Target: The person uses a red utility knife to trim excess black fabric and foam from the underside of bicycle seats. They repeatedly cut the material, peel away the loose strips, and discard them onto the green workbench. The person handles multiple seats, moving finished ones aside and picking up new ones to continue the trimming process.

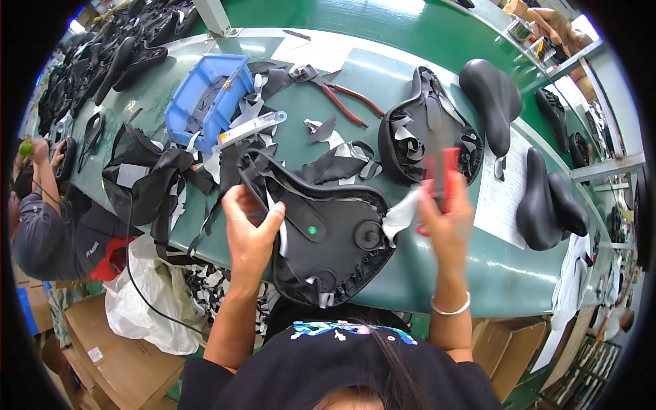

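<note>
A black bicycle saddle (321, 239) lies underside up at the near edge of the table. My left hand (249, 229) is closed on its narrow end, thumb over the rim by a white strip. My right hand (445, 219) grips a red-handled tool (449, 179), blurred by motion; its exact kind does not show. Beside those fingers a white scrap of material (402, 215) sticks out from the saddle's right rim. Just beyond, a second upturned saddle (429, 126) has loose white and black flaps inside. Red-handled pliers (339, 98) rest on the table.
A blue bin (208, 102) and black offcuts (335, 164) lie left of centre. Finished saddles (492, 102) stand at the right, near a paper sheet (499, 198). More saddles (126, 61) pile up far left, where another person (51, 232) works. Cardboard boxes (116, 342) stand below.
</note>
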Demonstrator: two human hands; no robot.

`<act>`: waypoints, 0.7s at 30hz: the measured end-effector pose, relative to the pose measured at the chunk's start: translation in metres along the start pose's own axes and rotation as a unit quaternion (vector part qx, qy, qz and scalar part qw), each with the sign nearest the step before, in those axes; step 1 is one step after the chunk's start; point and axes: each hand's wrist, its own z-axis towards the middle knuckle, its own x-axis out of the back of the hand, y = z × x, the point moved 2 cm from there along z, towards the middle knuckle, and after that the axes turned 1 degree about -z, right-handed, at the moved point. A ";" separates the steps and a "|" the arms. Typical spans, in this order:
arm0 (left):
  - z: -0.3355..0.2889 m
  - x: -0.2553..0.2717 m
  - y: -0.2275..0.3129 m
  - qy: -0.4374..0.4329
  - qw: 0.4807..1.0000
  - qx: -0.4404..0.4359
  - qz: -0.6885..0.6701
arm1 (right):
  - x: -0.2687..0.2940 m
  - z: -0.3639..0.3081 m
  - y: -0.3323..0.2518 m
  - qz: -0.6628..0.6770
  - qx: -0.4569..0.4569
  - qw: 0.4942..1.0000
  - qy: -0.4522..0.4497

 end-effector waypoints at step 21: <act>0.035 -0.078 0.059 -0.333 0.935 0.073 -0.100 | 0.028 -0.076 0.009 -0.376 0.172 0.898 -0.149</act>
